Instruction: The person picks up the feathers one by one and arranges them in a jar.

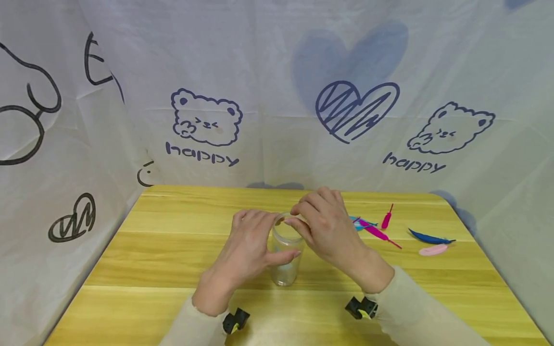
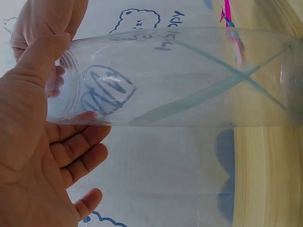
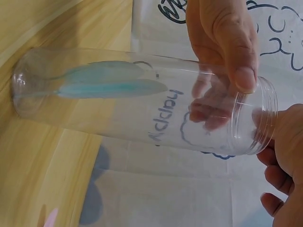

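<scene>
Clear jar (image 1: 286, 240) stands upright on the tabletop (image 1: 173, 269), with pale feathers (image 3: 111, 89) inside, well below the fingers. The left hand (image 1: 248, 240) has its fingers curled round the neck; the right hand (image 1: 326, 226) is at the rim, holding what, if anything, I can't tell. Handling the mouth seems the step now; next calls for left fingers steady, right ones lifting clear. Loose feathers (image 1: 426, 238) lie right of the right fingers.

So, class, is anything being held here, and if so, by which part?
A clear jar is held near its top, just below the rim, by the left hand. The right hand is at the rim; whether it grips cannot be told.
</scene>
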Motion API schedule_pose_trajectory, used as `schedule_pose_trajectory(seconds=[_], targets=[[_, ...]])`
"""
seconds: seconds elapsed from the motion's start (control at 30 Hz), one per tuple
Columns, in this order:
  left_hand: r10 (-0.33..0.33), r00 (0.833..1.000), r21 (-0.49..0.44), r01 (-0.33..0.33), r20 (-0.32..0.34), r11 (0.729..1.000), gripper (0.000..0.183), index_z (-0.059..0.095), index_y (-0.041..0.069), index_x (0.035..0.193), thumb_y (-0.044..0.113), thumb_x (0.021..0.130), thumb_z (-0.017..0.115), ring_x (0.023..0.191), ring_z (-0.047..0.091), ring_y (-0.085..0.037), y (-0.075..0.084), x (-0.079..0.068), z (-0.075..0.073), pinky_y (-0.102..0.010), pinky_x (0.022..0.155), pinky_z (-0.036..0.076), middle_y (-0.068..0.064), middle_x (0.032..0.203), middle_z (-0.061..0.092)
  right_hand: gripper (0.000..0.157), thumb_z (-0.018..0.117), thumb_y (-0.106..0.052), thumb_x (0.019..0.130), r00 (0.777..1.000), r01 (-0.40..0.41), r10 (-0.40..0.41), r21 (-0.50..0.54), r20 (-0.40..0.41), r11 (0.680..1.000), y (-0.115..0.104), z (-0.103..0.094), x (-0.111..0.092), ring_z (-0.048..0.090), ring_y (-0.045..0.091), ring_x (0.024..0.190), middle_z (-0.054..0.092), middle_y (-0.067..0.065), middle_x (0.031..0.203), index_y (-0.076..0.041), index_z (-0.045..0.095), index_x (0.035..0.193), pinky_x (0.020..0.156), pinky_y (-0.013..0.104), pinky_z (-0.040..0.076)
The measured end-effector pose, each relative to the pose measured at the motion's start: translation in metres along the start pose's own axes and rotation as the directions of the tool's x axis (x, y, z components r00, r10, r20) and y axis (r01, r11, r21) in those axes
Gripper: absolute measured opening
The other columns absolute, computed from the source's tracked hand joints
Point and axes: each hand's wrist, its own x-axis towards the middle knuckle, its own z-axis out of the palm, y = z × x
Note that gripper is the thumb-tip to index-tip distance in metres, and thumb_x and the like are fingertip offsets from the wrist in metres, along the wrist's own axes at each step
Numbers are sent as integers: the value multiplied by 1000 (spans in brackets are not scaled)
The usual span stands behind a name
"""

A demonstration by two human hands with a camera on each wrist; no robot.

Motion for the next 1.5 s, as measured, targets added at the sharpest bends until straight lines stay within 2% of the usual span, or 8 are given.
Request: schedule_pose_trajectory(seconds=[0.23,0.53,0.8,1.03,1.13,1.2,1.3,1.5], targets=[[28,998,7,-28,-60,1000,70,68,13,123,57,74,92,110,64,-25,-1,0,3,-56,109,38,-1,111,72,54,46,-51,109,1000,-28,28,-4,-1,1000,2,-2,-3,56,31,92,68,8,93,-6,71,95,78,44,40],[31,998,-1,-31,-50,1000,70,67,13,123,58,75,91,110,64,-24,-1,-1,5,-54,109,40,-1,112,72,55,48,-53,109,992,-124,124,7,-23,992,18,-10,-21,57,33,96,69,11,98,-4,70,98,82,46,41],[24,998,-6,-24,-50,1000,71,68,12,124,57,74,92,110,65,-24,0,-1,5,-55,109,41,-1,114,73,57,47,-53,110,978,-209,209,-13,-9,978,33,-7,-52,55,33,94,67,11,95,-2,69,98,81,47,40],[26,999,-20,-27,-47,999,71,68,13,125,56,74,92,110,65,-23,0,0,6,-54,110,41,-1,115,73,58,46,-50,111,977,-211,214,-90,15,973,50,5,-88,56,37,91,66,15,96,2,68,100,78,50,43],[28,999,-19,-29,-44,999,71,67,13,126,57,74,91,110,64,-22,0,0,6,-54,110,41,-1,115,73,47,56,-43,109,968,-234,244,-133,63,963,57,9,-104,57,39,93,65,17,100,2,67,103,78,52,44],[31,999,-16,-32,-41,999,71,67,13,126,57,75,91,110,64,-22,-1,0,5,-53,111,41,-1,115,72,38,68,-36,103,954,-262,280,-158,107,952,61,11,-114,58,41,96,65,18,103,2,66,105,80,54,46],[33,999,-13,-34,-35,999,71,67,13,127,59,76,89,111,64,-22,-1,-1,5,-53,111,40,-1,115,72,36,79,-29,93,916,-320,358,-210,182,924,66,12,-128,58,43,104,65,19,109,1,66,109,86,57,46],[23,999,-19,-24,-25,1000,73,67,13,128,58,76,90,112,63,-22,-1,0,6,-52,112,40,-1,117,72,51,80,-33,94,812,-408,491,-294,317,865,75,3,-150,55,46,121,64,23,127,4,63,125,97,66,44]])
